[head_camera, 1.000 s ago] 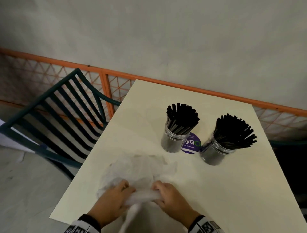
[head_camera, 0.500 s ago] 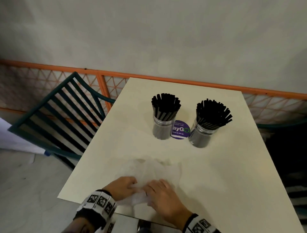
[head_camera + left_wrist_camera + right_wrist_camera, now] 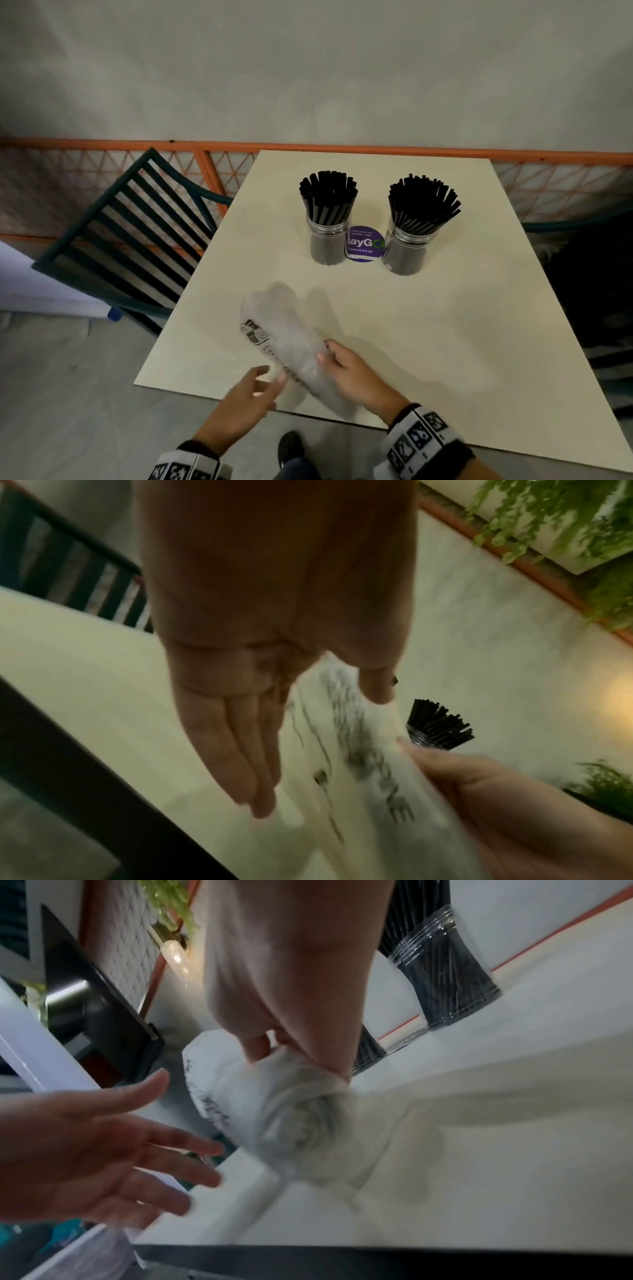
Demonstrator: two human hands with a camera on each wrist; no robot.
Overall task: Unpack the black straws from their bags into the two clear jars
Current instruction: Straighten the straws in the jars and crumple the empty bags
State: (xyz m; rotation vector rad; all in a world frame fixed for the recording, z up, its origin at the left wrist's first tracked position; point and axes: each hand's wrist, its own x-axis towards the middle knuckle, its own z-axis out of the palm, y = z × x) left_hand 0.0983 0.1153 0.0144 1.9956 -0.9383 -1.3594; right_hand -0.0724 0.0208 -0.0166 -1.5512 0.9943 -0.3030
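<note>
Two clear jars stand at the far middle of the cream table [image 3: 428, 325], each packed with upright black straws: the left jar [image 3: 328, 245] and the right jar [image 3: 409, 250]. My right hand [image 3: 346, 368] grips a rolled-up, empty whitish plastic bag [image 3: 284, 330] with black print, lifted over the table's near left part. The same bag [image 3: 274, 1104] shows as a roll under my right hand [image 3: 270, 1042] in the right wrist view. My left hand [image 3: 253, 390] hovers just left of the bag with straight fingers [image 3: 236, 772], holding nothing.
A round purple sticker [image 3: 364, 244] lies between the jars. A dark green slatted chair [image 3: 126, 233] stands left of the table. An orange lattice railing [image 3: 212, 171] runs behind it, below a grey wall. My shoe [image 3: 291, 448] shows below the table's near edge.
The bag, earlier crumpled flat under both hands, is now a roll lifted in my right hand. My left hand has let go and drawn back to the left.
</note>
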